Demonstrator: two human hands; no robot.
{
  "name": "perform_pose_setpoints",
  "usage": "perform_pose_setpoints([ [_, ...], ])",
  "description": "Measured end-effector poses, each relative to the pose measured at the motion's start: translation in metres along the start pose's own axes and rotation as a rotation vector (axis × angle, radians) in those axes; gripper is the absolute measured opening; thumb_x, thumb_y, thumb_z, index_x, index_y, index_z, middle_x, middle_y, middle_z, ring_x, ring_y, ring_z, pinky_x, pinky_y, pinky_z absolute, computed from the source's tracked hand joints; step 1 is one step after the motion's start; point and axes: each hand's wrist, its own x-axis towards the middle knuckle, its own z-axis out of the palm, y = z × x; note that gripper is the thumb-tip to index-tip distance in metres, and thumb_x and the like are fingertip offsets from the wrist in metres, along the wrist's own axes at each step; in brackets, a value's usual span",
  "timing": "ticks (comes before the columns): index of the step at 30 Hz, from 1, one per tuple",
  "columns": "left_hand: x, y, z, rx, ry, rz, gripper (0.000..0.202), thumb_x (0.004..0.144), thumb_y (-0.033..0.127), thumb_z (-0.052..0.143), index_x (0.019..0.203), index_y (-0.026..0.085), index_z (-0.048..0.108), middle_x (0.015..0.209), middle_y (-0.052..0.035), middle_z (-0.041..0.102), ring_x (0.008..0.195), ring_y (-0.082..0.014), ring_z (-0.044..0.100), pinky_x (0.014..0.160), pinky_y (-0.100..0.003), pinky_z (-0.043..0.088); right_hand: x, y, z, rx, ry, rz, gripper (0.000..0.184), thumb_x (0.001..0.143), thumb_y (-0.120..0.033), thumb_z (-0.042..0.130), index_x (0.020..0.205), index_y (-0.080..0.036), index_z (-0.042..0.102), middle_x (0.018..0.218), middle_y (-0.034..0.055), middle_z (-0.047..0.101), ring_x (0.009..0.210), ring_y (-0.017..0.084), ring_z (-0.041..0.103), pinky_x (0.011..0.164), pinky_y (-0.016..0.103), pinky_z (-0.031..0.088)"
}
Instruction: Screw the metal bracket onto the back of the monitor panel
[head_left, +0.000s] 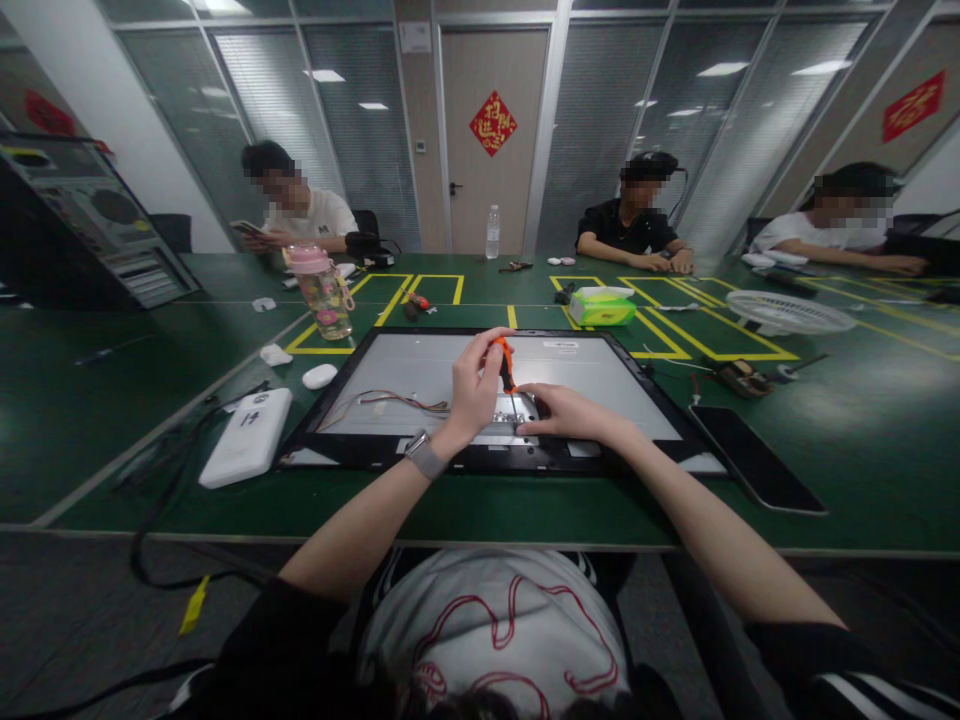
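A flat display panel (600,375) with a black frame lies face down on the green table in front of me. My left hand (474,385) is closed around an orange-handled screwdriver (506,362), held upright with its tip down on a small metal board (508,412) near the panel's front edge. My right hand (564,412) rests on the panel beside that board, fingers pressed flat against it. A thin bundle of coloured wires (390,402) runs across the panel's left half.
A white box (247,436) and black cables lie left of the panel, a dark phone (757,458) to its right. Further back stand a pink-lidded bottle (324,292), a green tissue box (601,306) and a white fan (787,312). Three people sit across the table.
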Motion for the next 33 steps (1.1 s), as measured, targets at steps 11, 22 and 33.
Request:
perform_pose_setpoints([
  [11, -0.0003, -0.0015, 0.0007, 0.003, 0.006, 0.007, 0.028, 0.096, 0.032, 0.037, 0.109, 0.021, 0.059, 0.094, -0.0054, 0.066, 0.086, -0.0155, 0.061, 0.075, -0.031, 0.049, 0.0001, 0.0009, 0.0007, -0.002, 0.004, 0.001, 0.073, 0.075, -0.059, 0.063, 0.129, -0.011, 0.051, 0.092, 0.0123, 0.065, 0.077, 0.021, 0.058, 0.069, 0.03, 0.043],
  [22, 0.0002, -0.0014, 0.0011, 0.0, 0.002, -0.001, 0.028, 0.096, 0.032, 0.037, 0.109, 0.021, 0.059, 0.095, -0.0056, 0.066, 0.085, -0.0151, 0.061, 0.075, -0.03, 0.049, 0.0014, 0.004, 0.0027, -0.01, 0.0, -0.012, 0.073, 0.076, -0.059, 0.062, 0.129, -0.01, 0.051, 0.091, 0.0115, 0.064, 0.075, 0.021, 0.057, 0.067, 0.029, 0.041],
  [33, 0.0006, 0.0004, 0.0004, 0.002, 0.01, 0.009, 0.026, 0.096, 0.03, 0.038, 0.108, 0.021, 0.059, 0.094, -0.0051, 0.067, 0.085, -0.0149, 0.061, 0.076, -0.03, 0.049, 0.001, 0.0024, 0.0015, 0.003, -0.002, -0.01, 0.074, 0.076, -0.06, 0.062, 0.13, -0.01, 0.05, 0.09, 0.0116, 0.064, 0.076, 0.021, 0.057, 0.068, 0.03, 0.042],
])
